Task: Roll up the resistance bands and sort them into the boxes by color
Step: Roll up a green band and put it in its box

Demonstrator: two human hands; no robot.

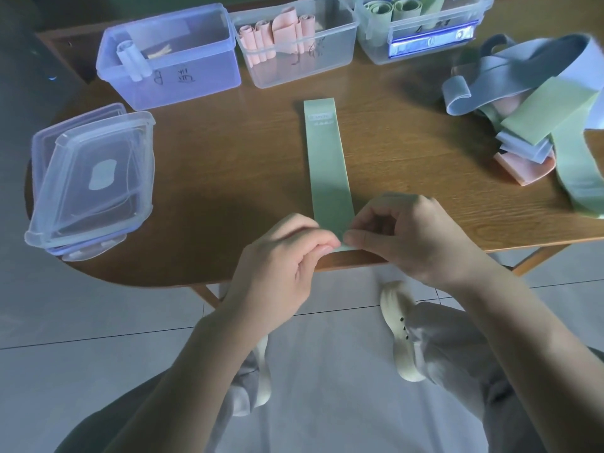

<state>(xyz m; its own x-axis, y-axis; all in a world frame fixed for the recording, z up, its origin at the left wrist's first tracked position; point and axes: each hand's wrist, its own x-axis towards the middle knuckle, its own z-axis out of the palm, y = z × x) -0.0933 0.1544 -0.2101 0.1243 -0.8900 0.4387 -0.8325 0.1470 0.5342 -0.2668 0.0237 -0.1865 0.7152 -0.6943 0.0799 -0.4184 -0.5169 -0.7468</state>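
A green resistance band (327, 161) lies flat on the wooden table (228, 178), running away from me. My left hand (287, 256) and my right hand (411, 237) pinch its near end at the table's front edge. Three clear boxes stand at the back. The left box (170, 76) holds a rolled pale blue band (132, 60). In the middle box (294, 67) are several rolled pink bands (277, 31). Rolled green bands (392, 8) fill the right box (425, 44). A pile of unrolled blue, green and pink bands (539, 109) lies at the right.
Stacked clear box lids (91, 181) lie on the table's left side. Below the table edge I see a tiled floor, my knees and pale slippers (402, 331).
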